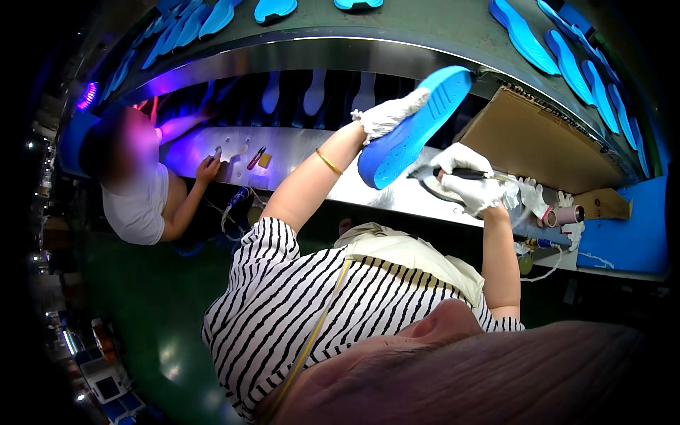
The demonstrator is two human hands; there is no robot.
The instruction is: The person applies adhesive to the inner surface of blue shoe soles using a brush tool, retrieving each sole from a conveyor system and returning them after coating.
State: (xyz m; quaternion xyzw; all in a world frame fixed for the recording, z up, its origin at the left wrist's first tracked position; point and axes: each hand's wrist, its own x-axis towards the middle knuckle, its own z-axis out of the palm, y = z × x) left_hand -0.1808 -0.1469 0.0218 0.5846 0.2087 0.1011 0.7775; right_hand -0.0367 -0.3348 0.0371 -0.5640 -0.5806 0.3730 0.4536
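Head view: blue insole at upper centre of the frame, grasped along its left edge by the left hand; dark-handled tool gripped in the right hand, right of centre. Possible nick or twist, given a one-sided hold and a tool so near. Hard to make out: tool's blurred tip, any contact. Partly hidden: left fingers. Cut off at the top edge: other insoles.

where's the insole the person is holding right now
In the head view, the insole is right of centre in the upper half, gripped by the left hand, left of the right hand and the large cardboard.
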